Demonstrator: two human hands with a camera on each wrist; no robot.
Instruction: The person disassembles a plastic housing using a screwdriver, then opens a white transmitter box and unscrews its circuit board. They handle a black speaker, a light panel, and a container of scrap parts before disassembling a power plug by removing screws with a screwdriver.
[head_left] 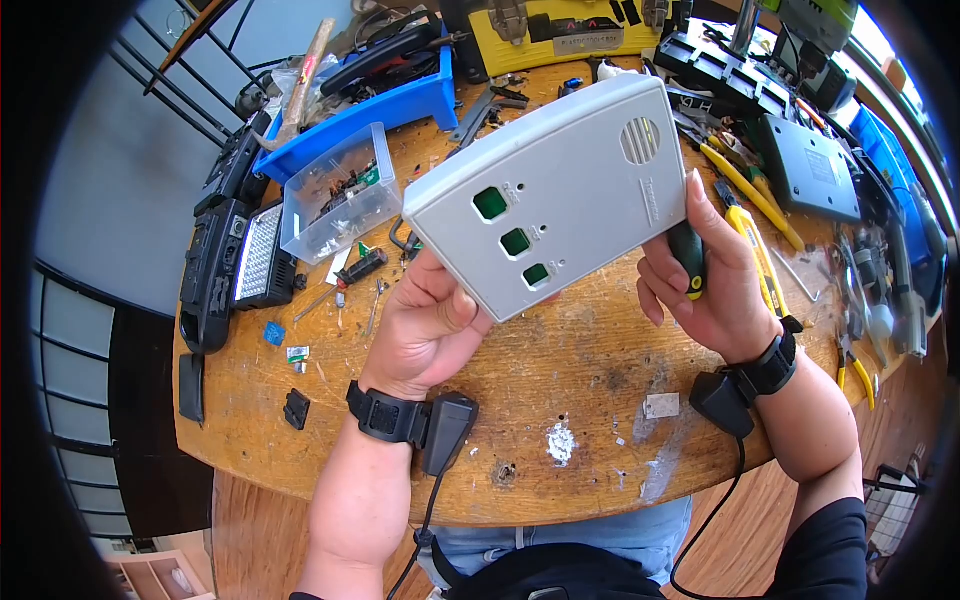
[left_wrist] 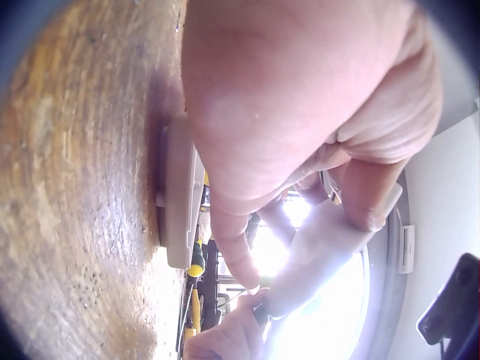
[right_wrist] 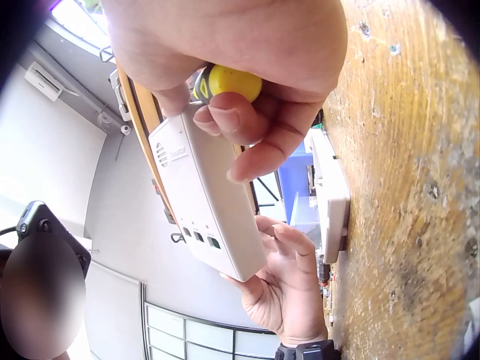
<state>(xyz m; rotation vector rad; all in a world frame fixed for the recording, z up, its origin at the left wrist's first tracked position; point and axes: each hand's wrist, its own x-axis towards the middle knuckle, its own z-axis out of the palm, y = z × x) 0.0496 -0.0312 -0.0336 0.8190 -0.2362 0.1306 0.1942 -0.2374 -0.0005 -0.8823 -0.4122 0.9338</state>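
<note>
From above, the grey casing (head_left: 590, 195) hides most fingers of the left hand (head_left: 422, 325) from me. In the right hand (head_left: 728, 290) I see a green handle (head_left: 687, 250), but its far end is out of sight. Lettering near that thumb is too blurred to read. Beyond both hands, the yellow toolbox (head_left: 565, 38) is cut off.

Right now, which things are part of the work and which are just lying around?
Part of the work:
grey case, held in the left hand
dark-handled tool, probably a screwdriver, gripped in the right hand
maybe the pale plastic piece on the table

Seemingly just lying around:
yellow toolbox
clear plastic bin
yellow-handled pliers
</note>
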